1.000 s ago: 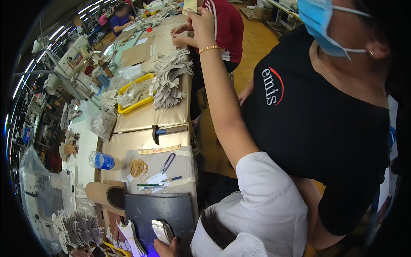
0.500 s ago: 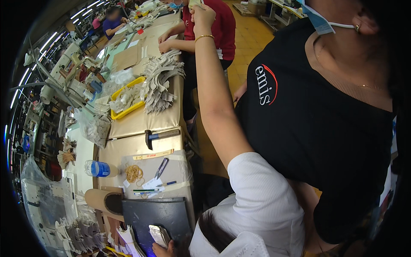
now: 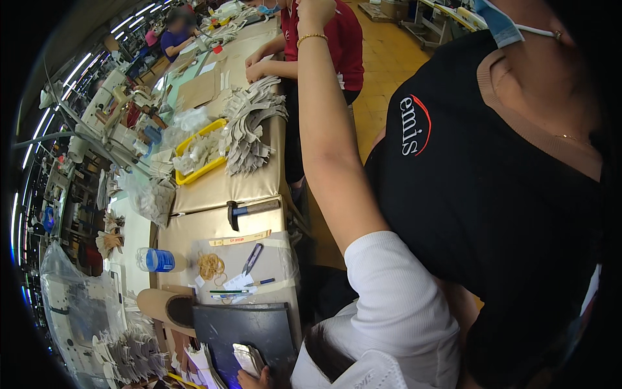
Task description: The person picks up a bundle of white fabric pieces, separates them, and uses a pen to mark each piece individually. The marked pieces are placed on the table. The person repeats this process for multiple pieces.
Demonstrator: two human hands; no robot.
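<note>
At the lower edge, my left hand [image 3: 254, 378] is closed round a thin stack of pale pieces [image 3: 248, 356], over a black board [image 3: 253, 327] on the bench. My right arm, in a white sleeve, stretches up the picture. My right hand [image 3: 315, 13] is cut off by the top edge. Its visible part looks curled, and what it holds is out of sight. Close to the board lie a pen [image 3: 260, 282], thread snips [image 3: 253, 258] and a tangle of rubber bands [image 3: 210, 266]. White strips [image 3: 204, 366] stand beside the board.
A hammer [image 3: 254, 209], a bottle [image 3: 159, 260] and a cardboard roll [image 3: 162, 306] lie along the bench. Farther up are a yellow tray [image 3: 206, 170] and a heap of glove-like pieces [image 3: 249, 139]. A person in black [image 3: 479, 155] stands close right; another in red [image 3: 337, 45] works beyond.
The view has shifted a little, so the bench sits slightly farther right and lower. My right hand has slipped farther past the top edge, taking the pale thing at its fingers from view.
</note>
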